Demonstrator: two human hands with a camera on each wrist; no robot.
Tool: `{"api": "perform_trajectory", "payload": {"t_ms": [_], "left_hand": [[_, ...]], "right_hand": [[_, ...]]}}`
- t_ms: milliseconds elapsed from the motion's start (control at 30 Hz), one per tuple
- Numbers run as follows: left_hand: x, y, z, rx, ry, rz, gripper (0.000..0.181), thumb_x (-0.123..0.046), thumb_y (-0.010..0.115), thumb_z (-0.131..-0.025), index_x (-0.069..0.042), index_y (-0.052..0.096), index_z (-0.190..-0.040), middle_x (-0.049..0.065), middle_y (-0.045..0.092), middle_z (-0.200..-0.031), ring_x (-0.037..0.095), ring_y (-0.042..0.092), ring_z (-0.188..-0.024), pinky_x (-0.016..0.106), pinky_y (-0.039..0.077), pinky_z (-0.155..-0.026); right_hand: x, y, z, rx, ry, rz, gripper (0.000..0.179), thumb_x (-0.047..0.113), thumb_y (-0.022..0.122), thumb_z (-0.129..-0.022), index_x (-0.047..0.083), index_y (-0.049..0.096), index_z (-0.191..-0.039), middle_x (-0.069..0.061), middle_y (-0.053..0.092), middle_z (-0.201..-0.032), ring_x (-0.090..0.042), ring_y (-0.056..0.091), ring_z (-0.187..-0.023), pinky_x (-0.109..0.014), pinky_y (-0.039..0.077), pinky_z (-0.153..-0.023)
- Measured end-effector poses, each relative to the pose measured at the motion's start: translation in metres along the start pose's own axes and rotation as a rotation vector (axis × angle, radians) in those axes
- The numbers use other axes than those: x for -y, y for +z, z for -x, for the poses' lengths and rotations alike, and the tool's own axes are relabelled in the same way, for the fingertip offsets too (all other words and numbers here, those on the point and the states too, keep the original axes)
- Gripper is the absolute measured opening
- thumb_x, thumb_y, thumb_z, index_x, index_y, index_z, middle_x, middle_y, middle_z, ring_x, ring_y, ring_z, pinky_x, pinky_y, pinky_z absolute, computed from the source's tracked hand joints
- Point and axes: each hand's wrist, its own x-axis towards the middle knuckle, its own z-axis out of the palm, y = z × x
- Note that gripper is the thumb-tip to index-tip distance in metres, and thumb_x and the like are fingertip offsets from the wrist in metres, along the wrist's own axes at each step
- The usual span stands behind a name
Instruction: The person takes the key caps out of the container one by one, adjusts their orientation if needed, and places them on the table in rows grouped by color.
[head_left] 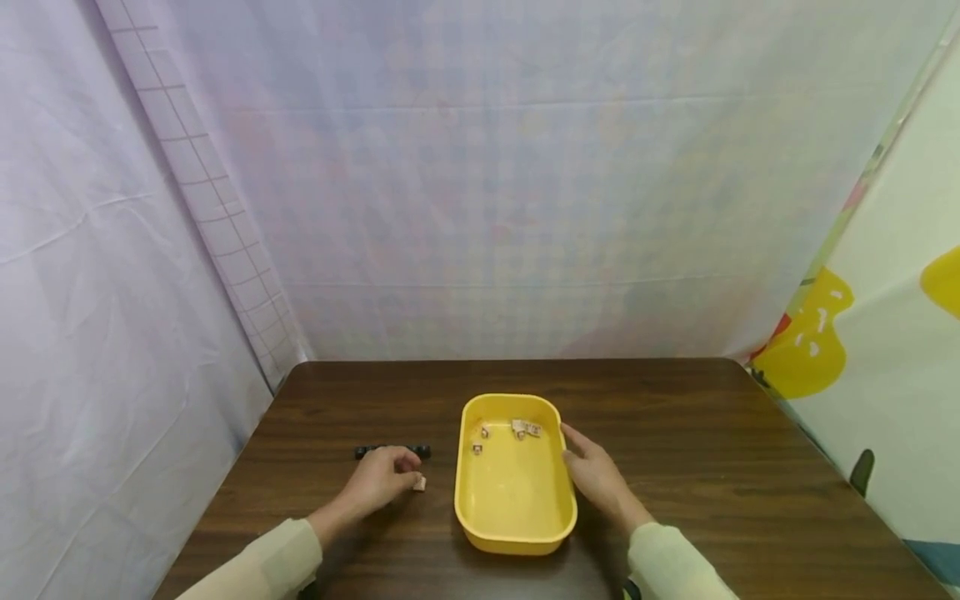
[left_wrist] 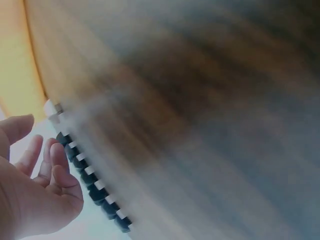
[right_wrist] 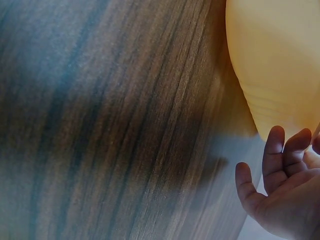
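My left hand (head_left: 378, 479) is low over the table, left of the yellow tray (head_left: 516, 543), its thumb and fingers loosely bent. Close to its thumb tip lies a small whitish block (head_left: 420, 483); in the left wrist view this block (left_wrist: 51, 108) shows a gap from the fingertips. Just beyond the hand runs a black segmented strip (head_left: 422, 451), with pale bits along its edge in the left wrist view. My right hand (head_left: 600, 479) touches the tray's right side with relaxed fingers. Inside the tray are several small pale marked blocks (head_left: 527, 428).
A dark wood-grain table (head_left: 690, 433) carries everything. Pale cloth (head_left: 525, 208) hangs behind its far edge, with more cloth at left and right. The tray stands near the middle of the table, its long side pointing away from me.
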Motion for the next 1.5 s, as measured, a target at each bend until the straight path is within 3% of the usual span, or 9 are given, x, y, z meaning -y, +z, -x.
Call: {"api": "perform_trajectory", "payload": {"t_ms": [233, 433, 667, 967, 1233, 1400, 1500], "left_hand": [[-0.01, -0.004, -0.007, -0.071, -0.021, 0.0, 0.015, -0.012, 0.073, -0.088, -0.006, 0.073, -0.102, -0.001, 0.064, -0.089, 0.015, 0.057, -0.083, 0.037, 0.049, -0.073], [-0.025, -0.008, -0.022, -0.095, -0.009, 0.005, 0.019, -0.018, 0.072, -0.092, -0.009, 0.072, -0.109, 0.002, 0.065, -0.102, 0.023, 0.062, -0.096, 0.044, 0.052, -0.082], [-0.049, -0.001, -0.047, -0.065, -0.002, -0.001, 0.027, -0.026, 0.07, -0.094, -0.012, 0.07, -0.116, 0.004, 0.061, -0.115, 0.025, 0.06, -0.104, 0.044, 0.052, -0.085], [-0.067, 0.017, -0.073, -0.018, 0.116, -0.169, 0.03, -0.023, 0.073, -0.091, -0.007, 0.071, -0.116, 0.01, 0.061, -0.113, 0.028, 0.058, -0.103, 0.048, 0.048, -0.087], [-0.072, 0.034, -0.088, 0.076, 0.063, -0.385, 0.025, -0.031, 0.075, -0.089, -0.015, 0.076, -0.108, 0.006, 0.057, -0.104, 0.028, 0.052, -0.098, 0.049, 0.042, -0.087], [-0.077, 0.044, -0.094, 0.13, -0.033, -0.445, 0.01, -0.029, 0.076, -0.086, -0.02, 0.076, -0.089, 0.005, 0.057, -0.099, 0.03, 0.051, -0.097, 0.051, 0.04, -0.088], [-0.08, 0.049, -0.097, 0.146, -0.099, -0.506, 0.01, -0.03, 0.074, -0.086, -0.022, 0.072, -0.08, 0.005, 0.058, -0.099, 0.03, 0.051, -0.099, 0.051, 0.04, -0.089]], "right_hand": [[0.001, 0.0, 0.0, -0.003, -0.008, 0.004, 0.052, 0.012, 0.045, -0.102, 0.002, 0.036, -0.152, -0.027, 0.04, -0.149, -0.035, 0.053, -0.122, -0.054, 0.04, -0.102], [0.002, -0.001, 0.0, 0.0, -0.022, 0.012, 0.052, 0.013, 0.046, -0.102, 0.002, 0.036, -0.152, -0.027, 0.038, -0.15, -0.039, 0.046, -0.13, -0.056, 0.036, -0.106], [0.002, -0.001, 0.001, 0.0, -0.03, 0.009, 0.053, 0.012, 0.045, -0.102, 0.001, 0.035, -0.152, -0.028, 0.038, -0.15, -0.04, 0.046, -0.13, -0.057, 0.036, -0.106], [0.002, 0.0, 0.001, -0.006, -0.034, 0.0, 0.052, 0.011, 0.046, -0.101, 0.001, 0.036, -0.152, -0.028, 0.041, -0.148, -0.035, 0.054, -0.12, -0.053, 0.04, -0.102], [0.003, -0.001, 0.001, -0.002, -0.043, 0.003, 0.052, 0.011, 0.046, -0.102, 0.0, 0.036, -0.151, -0.029, 0.041, -0.148, -0.036, 0.053, -0.122, -0.054, 0.04, -0.103], [0.002, 0.0, 0.001, -0.001, -0.021, 0.003, 0.052, 0.012, 0.046, -0.102, 0.001, 0.036, -0.152, -0.028, 0.039, -0.149, -0.036, 0.05, -0.125, -0.055, 0.038, -0.105], [0.002, 0.0, 0.001, 0.002, -0.013, -0.001, 0.052, 0.013, 0.045, -0.102, 0.002, 0.036, -0.152, -0.027, 0.038, -0.15, -0.037, 0.048, -0.127, -0.055, 0.037, -0.105]]}}
